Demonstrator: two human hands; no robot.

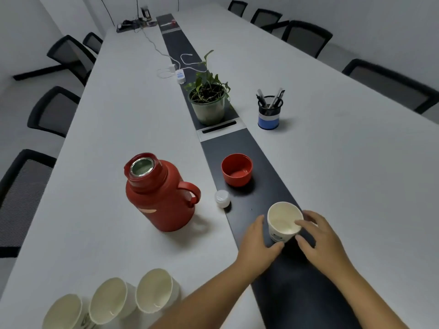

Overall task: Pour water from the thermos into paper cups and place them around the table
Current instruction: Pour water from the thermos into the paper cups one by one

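A white paper cup (282, 220) stands upright on the black centre strip (247, 148) of the long table. My left hand (255, 245) curls round its left side, thumb at its base. My right hand (320, 241) pinches its right side, one fingertip on the rim. The inside of the cup looks pale, and I cannot tell whether it holds water. The red thermos (159, 195) stands open to the left on the white tabletop (118, 115), handle pointing right. Its red lid cup (236, 169) sits mouth up on the strip, and the white stopper (222, 198) lies between them.
Three more paper cups (114, 300) stand in a row at the near left edge. A potted plant (207, 100) and a pen holder (269, 110) stand farther up the table. Cables and chargers (175, 70) lie beyond. Black chairs (54, 110) line both sides.
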